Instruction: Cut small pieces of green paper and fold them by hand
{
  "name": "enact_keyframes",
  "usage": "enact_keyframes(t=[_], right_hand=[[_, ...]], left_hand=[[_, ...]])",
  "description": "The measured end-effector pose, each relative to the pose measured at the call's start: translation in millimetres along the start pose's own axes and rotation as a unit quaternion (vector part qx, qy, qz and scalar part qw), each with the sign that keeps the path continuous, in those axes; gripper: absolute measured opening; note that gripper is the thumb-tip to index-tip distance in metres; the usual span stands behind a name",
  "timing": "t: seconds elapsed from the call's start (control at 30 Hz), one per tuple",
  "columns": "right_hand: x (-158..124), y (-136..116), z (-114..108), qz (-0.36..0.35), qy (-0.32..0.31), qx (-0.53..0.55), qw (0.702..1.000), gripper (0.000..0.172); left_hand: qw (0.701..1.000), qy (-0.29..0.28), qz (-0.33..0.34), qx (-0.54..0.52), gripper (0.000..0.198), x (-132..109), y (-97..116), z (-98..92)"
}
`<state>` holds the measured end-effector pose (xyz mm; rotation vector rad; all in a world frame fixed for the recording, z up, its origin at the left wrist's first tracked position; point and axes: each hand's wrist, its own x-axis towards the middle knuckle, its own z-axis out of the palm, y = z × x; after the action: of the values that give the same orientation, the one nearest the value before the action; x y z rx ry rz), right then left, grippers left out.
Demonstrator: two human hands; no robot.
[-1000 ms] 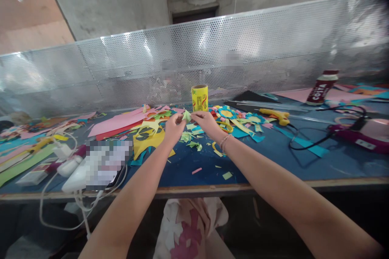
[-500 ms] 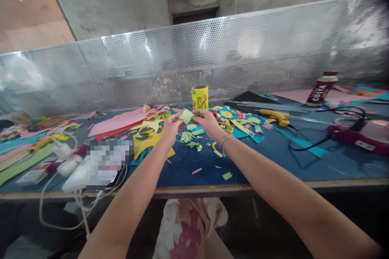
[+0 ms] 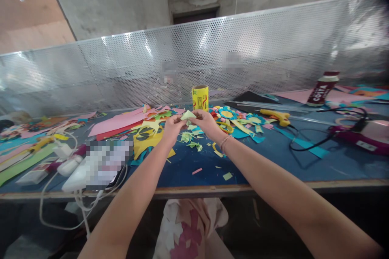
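Note:
Between my two hands is a small piece of light green paper (image 3: 189, 115), bent to a raised crease and held above the table. My left hand (image 3: 174, 124) pinches its left side, and my right hand (image 3: 204, 121) pinches its right side. Below the hands lie small green paper scraps (image 3: 194, 145). A yellow printed can-like tube (image 3: 199, 98) stands upright just behind my right hand. Beside my left wrist is yellow paper (image 3: 146, 141) with round holes cut in it.
Pink sheets (image 3: 118, 123) lie left, coloured paper flowers (image 3: 226, 114) right of centre. Further right are a yellow glue gun (image 3: 276, 116) with a black cable and a tilted Costa bottle (image 3: 322, 89). A white power strip (image 3: 74, 176) with cables sits front left; a perforated metal screen (image 3: 127, 68) runs behind.
The green paper has gone from a flat diamond facing me to a bent, peaked shape. My hands have stayed in almost the same place, fingers still on it.

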<state>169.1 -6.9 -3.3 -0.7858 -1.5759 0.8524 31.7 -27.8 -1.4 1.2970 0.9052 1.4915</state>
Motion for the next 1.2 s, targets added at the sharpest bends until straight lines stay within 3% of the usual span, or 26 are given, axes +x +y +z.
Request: enact_keyframes(t=[0.23,0.43,0.73,0.87,0.97,1.2], right_hand=[[-1.6,-2.2,0.3,0.011,-0.002,0.028,1.0,0.027],[0.9,-0.3,-0.1,0.006,0.006,0.055,0.998,0.019],[-5.8,-13.5,-5.3,-0.133,-0.011,-0.141,0.981,0.03],[-9.5,-21.0,-4.1,-0.155,-0.014,-0.163,0.974,0.021],[-8.5,-19.3,-2.3,-0.137,-0.008,-0.138,0.981,0.016],[-3.6,-9.2,0.6,-0.061,-0.011,-0.032,0.998,0.024]], left_hand=[[0.998,0.009,-0.027,-0.062,0.018,-1.2,4.9,1.5],[0.988,0.012,-0.085,-0.128,0.013,-0.9,8.5,1.5],[0.985,0.008,-0.089,-0.15,0.011,0.9,8.8,-2.1],[0.989,-0.005,-0.069,-0.134,0.016,-2.5,12.3,-0.8],[0.99,-0.008,-0.06,-0.125,0.022,-3.0,11.9,-0.4],[0.993,0.007,-0.031,-0.11,0.026,-2.5,10.1,0.9]])
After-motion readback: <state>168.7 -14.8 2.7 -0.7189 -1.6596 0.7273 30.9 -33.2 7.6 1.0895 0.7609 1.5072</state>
